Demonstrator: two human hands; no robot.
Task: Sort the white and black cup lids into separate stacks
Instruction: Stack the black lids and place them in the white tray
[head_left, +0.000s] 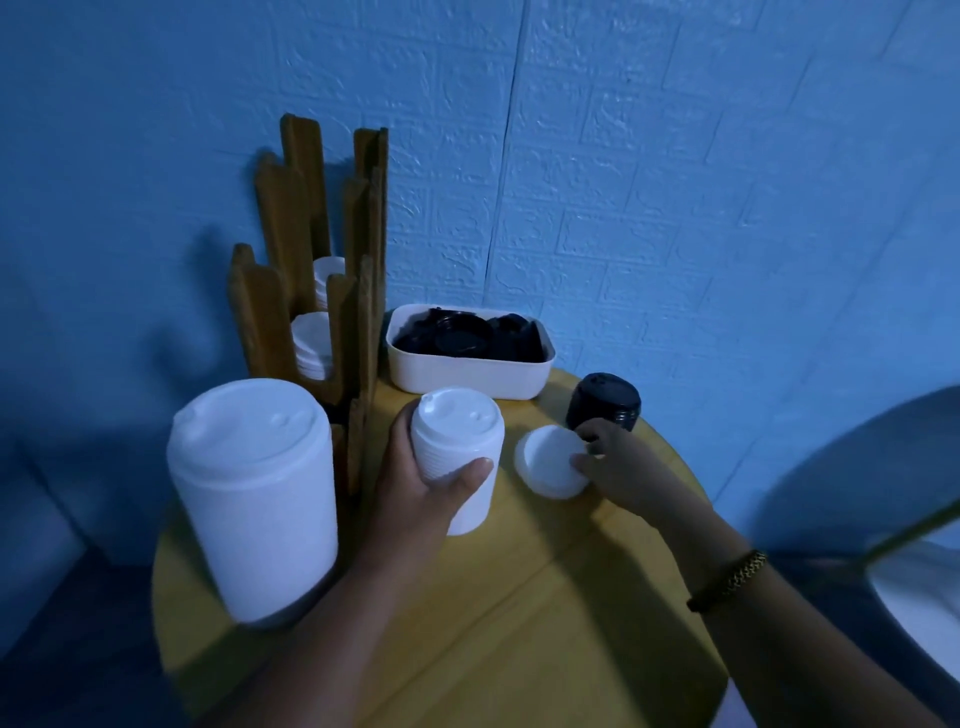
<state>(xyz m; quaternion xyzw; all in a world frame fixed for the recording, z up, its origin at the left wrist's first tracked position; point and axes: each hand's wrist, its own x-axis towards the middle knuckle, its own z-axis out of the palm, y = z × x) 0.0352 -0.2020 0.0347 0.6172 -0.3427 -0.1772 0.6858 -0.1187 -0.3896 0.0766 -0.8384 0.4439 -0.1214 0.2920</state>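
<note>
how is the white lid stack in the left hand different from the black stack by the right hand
The white lid stack is taller and gripped by the left hand; the black stack is shorter, dark, and stands free behind the right hand. Both stand upright on the yellow table.

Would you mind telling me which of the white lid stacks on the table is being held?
The shorter white stack in the middle, wrapped by the left hand; the taller white stack at the left edge stands untouched.
</note>
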